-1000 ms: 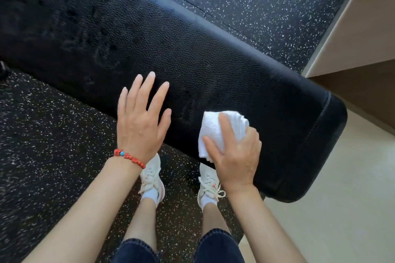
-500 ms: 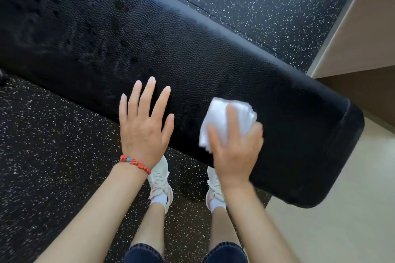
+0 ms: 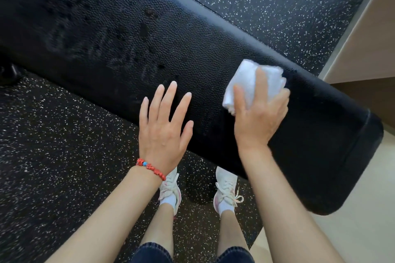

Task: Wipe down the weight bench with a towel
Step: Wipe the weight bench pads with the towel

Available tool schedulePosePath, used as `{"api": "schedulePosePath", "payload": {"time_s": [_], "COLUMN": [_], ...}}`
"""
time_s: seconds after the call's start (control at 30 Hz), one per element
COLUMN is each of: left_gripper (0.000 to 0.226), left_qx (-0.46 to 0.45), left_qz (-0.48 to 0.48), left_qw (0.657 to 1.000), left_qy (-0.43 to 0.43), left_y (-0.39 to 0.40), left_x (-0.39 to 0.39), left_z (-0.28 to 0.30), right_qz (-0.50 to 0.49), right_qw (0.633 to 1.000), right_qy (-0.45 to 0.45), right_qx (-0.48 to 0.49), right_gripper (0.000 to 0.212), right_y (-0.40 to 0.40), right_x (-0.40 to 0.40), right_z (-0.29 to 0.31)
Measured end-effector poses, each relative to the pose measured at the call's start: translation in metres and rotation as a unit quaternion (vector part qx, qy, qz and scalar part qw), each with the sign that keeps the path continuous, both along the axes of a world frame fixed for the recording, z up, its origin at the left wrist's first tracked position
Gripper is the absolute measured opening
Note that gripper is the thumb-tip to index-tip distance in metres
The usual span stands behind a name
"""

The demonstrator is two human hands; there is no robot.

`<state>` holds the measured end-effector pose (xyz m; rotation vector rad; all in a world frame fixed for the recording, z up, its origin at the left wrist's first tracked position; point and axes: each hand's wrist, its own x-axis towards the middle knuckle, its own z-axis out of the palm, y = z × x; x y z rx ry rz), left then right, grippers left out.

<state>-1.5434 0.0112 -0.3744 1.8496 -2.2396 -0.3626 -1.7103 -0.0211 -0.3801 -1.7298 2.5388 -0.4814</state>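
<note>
Two hands: both over the black padded weight bench (image 3: 192,49), which runs diagonally across the view.
Right hand (image 3: 259,117): fingers closed on a bunched white towel (image 3: 252,79), pressing it to the worktop near the far edge.
Left hand (image 3: 163,126): flat, fingers spread, empty, resting at the near edge.
Wrist: red beaded bracelet (image 3: 150,168).
Floor (image 3: 53,145): black speckled rubber; white sneakers (image 3: 226,188) under the bench.
Containers: none seen.

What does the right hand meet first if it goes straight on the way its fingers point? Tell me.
The right hand, holding the towel, points up the image across the bench. Only a little pad is left ahead, then its far edge and the speckled floor beyond. Depth is unclear.
</note>
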Motion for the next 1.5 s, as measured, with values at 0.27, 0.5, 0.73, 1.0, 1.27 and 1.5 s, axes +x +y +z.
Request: {"api": "schedulePosePath", "payload": {"time_s": [0.27,0.5,0.73,1.0,1.27,1.5], "left_gripper": [0.046,0.046,0.048,0.045,0.047,0.048], "left_qx": [-0.008,-0.009,0.027,0.015,0.028,0.041], "left_qz": [0.071,0.059,0.027,0.019,0.004,-0.015], "left_qw": [0.997,0.998,0.999,0.999,0.997,0.996], "left_qy": [-0.023,-0.026,-0.036,-0.036,-0.068,-0.078], "left_y": [-0.024,-0.026,-0.030,-0.060,-0.107,-0.109], "left_x": [0.051,0.059,0.068,0.086,0.094,0.097], "left_z": [-0.003,-0.007,0.005,0.010,0.009,0.009], "right_qz": [0.108,-0.014,-0.025,-0.012,0.083,-0.083], "right_qw": [0.994,0.998,0.997,0.996,0.996,0.993], "right_qy": [0.006,-0.037,-0.039,-0.067,0.004,-0.063], "right_qx": [0.031,0.038,0.054,0.055,0.020,0.062], "right_gripper": [0.052,0.052,0.053,0.052,0.050,0.051], "right_y": [0.038,-0.061,-0.005,-0.059,-0.086,-0.057], "right_x": [0.025,0.034,0.031,0.074,0.073,0.020], "right_z": [0.006,0.004,0.011,0.008,0.008,0.012]}}
